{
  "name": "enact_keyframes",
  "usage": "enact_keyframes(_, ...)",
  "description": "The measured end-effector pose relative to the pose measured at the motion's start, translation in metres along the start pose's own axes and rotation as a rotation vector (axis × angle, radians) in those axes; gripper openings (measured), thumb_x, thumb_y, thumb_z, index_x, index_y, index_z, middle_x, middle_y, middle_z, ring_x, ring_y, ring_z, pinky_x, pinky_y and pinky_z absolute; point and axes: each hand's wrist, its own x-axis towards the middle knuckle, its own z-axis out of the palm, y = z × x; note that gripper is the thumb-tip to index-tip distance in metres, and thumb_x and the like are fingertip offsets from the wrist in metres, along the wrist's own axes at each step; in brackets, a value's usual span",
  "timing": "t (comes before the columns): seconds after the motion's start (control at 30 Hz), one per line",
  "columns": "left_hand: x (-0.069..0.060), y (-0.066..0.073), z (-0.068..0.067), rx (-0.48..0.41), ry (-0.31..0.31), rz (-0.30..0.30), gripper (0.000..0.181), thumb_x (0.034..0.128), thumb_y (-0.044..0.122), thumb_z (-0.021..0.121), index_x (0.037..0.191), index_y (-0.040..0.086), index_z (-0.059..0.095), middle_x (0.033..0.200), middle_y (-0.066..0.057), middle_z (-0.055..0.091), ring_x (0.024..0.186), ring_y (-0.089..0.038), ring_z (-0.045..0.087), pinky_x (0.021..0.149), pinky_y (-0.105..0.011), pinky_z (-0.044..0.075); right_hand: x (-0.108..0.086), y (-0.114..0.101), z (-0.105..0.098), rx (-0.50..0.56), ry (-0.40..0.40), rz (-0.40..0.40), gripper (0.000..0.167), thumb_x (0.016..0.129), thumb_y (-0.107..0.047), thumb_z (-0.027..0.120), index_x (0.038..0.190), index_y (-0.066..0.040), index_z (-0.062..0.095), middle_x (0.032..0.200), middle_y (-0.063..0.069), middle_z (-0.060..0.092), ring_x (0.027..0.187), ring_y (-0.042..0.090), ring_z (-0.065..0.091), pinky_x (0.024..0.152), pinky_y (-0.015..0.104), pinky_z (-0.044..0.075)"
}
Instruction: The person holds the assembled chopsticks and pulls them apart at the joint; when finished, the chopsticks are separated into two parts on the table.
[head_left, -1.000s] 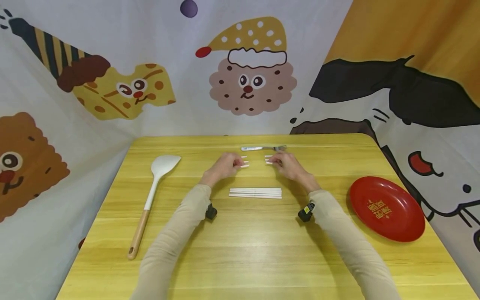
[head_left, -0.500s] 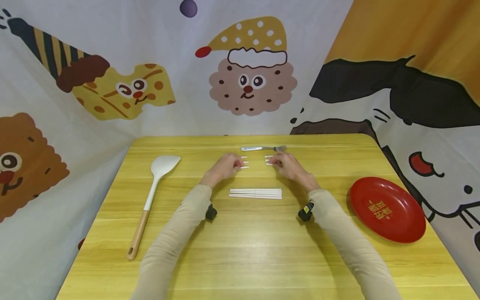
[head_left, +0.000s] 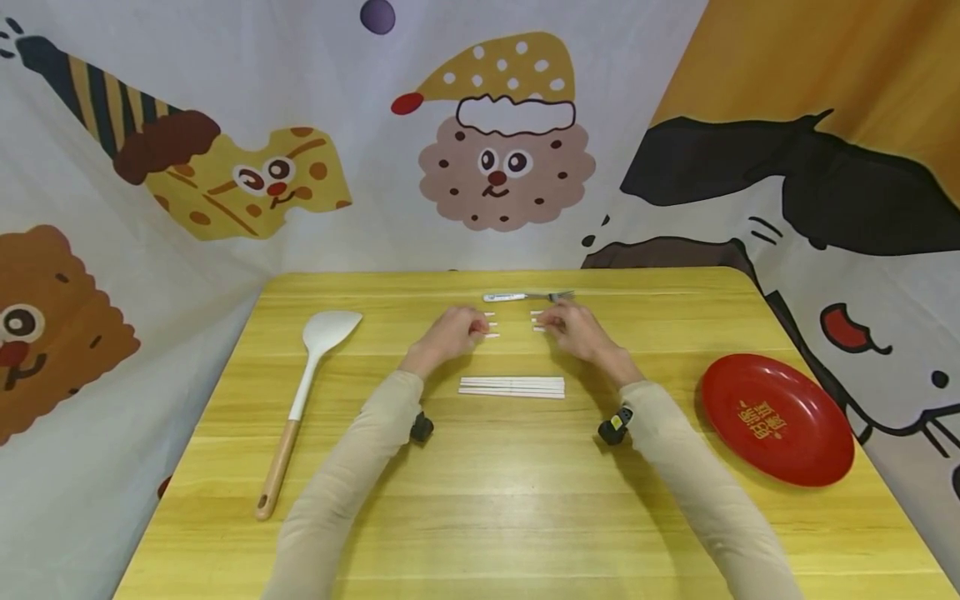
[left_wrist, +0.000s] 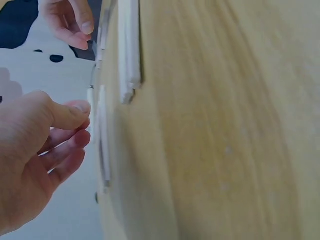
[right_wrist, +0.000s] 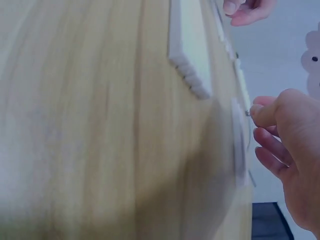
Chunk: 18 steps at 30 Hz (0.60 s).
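Note:
My left hand (head_left: 456,329) is over the far middle of the table, fingers loosely bent, above a few thin white sticks (head_left: 491,336) whose tips show at its right. In the left wrist view its thumb and forefinger come close together, and nothing shows between them; the sticks (left_wrist: 104,135) lie on the wood beside them. Across a small gap, my right hand (head_left: 573,332) hovers over another set of white sticks (head_left: 537,313), their ends pointing left. Its fingers (right_wrist: 270,142) are loosely bent too, with nothing visible in them. The hands hide most of both sets.
A row of several longer white sticks (head_left: 512,387) lies nearer the front. Behind the hands is a white-handled fork (head_left: 504,297). A white spatula (head_left: 298,392) with a wooden handle lies left, a red oval plate (head_left: 810,417) right. Printed cloth (head_left: 390,192) hangs behind the table.

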Motion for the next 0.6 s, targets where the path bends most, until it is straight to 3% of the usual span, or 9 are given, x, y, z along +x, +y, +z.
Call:
enact_keyframes(0.17, -0.007, 0.007, -0.005, -0.016, 0.010, 0.014, 0.019, 0.0927, 0.000, 0.068, 0.110, 0.006, 0.074, 0.103, -0.005, 0.069, 0.096, -0.018, 0.064, 0.088, -0.028, 0.056, -0.002, -0.009, -0.002, 0.024, 0.011, -0.034, 0.019, 0.093, -0.002, 0.070, 0.111, -0.004, 0.075, 0.108, 0.014, 0.069, 0.095, 0.028, 0.068, 0.084, 0.039, 0.060)
enact_keyframes(0.33, -0.017, 0.016, -0.009, -0.049, -0.021, 0.039, 0.015, 0.0950, 0.004, 0.067, 0.109, 0.004, 0.074, 0.101, -0.005, 0.070, 0.093, -0.018, 0.065, 0.084, -0.029, 0.057, -0.008, -0.022, -0.002, 0.043, -0.012, -0.078, 0.016, 0.092, -0.001, 0.070, 0.108, -0.002, 0.075, 0.104, 0.013, 0.071, 0.092, 0.027, 0.067, 0.081, 0.039, 0.059)
enact_keyframes(0.6, -0.031, 0.024, -0.002, -0.049, -0.069, 0.070, 0.014, 0.0951, 0.007, 0.069, 0.108, 0.005, 0.073, 0.101, -0.006, 0.072, 0.093, -0.018, 0.067, 0.084, -0.030, 0.057, -0.019, -0.039, 0.001, 0.053, -0.096, -0.114, 0.018, 0.092, -0.003, 0.071, 0.110, -0.003, 0.074, 0.105, 0.009, 0.072, 0.092, 0.023, 0.065, 0.082, 0.039, 0.057)
